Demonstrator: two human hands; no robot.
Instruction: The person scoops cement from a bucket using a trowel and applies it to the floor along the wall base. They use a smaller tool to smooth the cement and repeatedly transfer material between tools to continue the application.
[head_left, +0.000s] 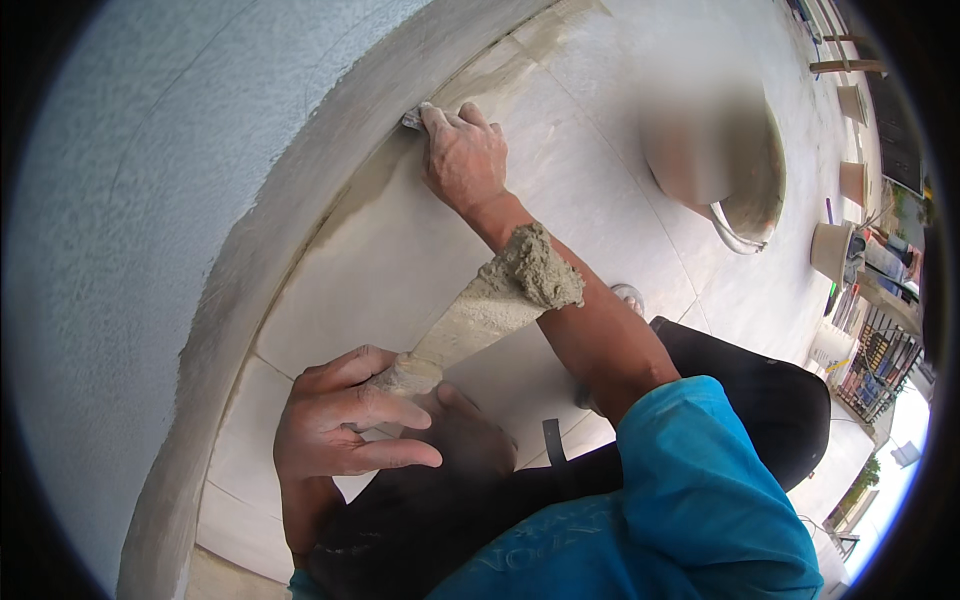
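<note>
My left hand (345,415) is at the lower left, gripping the handle end of a mortar-coated trowel (455,330) between thumb and forefinger, its other fingers loosely spread. The trowel's blade slants up to the right and bears a lump of wet grey mortar (545,268) at its far end. Farther away, my right hand (465,155) is closed around a small metal-edged scraper (412,119), which touches the seam where the wall meets the tiled floor. Most of the scraper is hidden under the fingers. Both hands are dusted with cement.
A pale blue wall (200,150) with a grey unpainted lower band curves along the left. On the light floor tiles (560,160) stands a wide tub (775,190), partly blurred. Several buckets (830,248) line the far right. My knee (770,395) rises beneath my right arm.
</note>
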